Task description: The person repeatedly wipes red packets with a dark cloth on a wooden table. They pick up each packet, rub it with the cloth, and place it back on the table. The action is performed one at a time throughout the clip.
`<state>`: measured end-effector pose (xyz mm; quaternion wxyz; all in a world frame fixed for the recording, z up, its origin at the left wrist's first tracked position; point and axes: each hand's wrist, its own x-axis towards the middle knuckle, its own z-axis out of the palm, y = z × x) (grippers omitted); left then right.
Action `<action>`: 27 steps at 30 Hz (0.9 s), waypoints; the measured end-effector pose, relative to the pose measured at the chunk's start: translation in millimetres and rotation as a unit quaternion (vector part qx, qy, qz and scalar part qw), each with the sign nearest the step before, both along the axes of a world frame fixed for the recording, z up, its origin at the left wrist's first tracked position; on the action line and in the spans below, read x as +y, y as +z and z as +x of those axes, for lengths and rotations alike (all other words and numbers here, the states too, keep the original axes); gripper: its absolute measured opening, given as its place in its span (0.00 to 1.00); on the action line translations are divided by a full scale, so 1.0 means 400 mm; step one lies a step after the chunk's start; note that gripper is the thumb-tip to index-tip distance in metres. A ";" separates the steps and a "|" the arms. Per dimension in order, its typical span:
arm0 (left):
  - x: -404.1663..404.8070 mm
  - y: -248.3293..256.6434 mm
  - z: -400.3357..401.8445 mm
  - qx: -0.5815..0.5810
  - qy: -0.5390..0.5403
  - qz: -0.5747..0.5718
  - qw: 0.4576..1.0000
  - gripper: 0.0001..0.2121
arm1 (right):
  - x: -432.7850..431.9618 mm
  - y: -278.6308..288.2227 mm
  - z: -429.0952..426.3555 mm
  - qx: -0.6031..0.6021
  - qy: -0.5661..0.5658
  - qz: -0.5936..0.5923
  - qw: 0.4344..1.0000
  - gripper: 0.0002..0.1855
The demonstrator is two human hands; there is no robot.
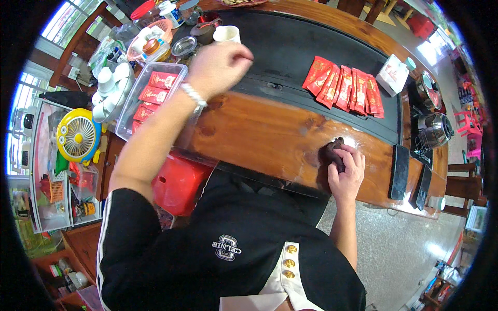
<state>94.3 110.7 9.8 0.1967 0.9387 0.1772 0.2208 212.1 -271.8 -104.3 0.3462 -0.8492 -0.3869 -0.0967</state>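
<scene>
My left hand (pixel 223 68) is blurred and hangs over the near left part of the tea table, just in front of a white cup (pixel 227 34). Its fingers curl away from view, so whether anything is in them stays hidden. A white bracelet (pixel 193 94) circles that wrist. On the glossy wooden front of the table (pixel 253 132), my right hand (pixel 348 167) grips a dark brown bunched thing, apparently a cloth (pixel 334 151). Beyond it, several red-and-gold sachets (pixel 344 89) lie in a fanned row on the black tabletop inset (pixel 280 50).
Under my left forearm sits a clear plastic box (pixel 181 70) of red packets. Jars, a pink basket (pixel 165 26) and a bowl of white cups (pixel 113 93) crowd the left. At right are a tissue box (pixel 392 76), a glass kettle (pixel 435 130) and two black phone-like slabs (pixel 399 171).
</scene>
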 end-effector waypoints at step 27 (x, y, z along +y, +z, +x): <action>-0.162 -0.280 0.227 0.112 -0.070 -0.347 0.928 0.13 | 0.000 0.000 0.004 0.025 0.006 0.029 0.999 0.18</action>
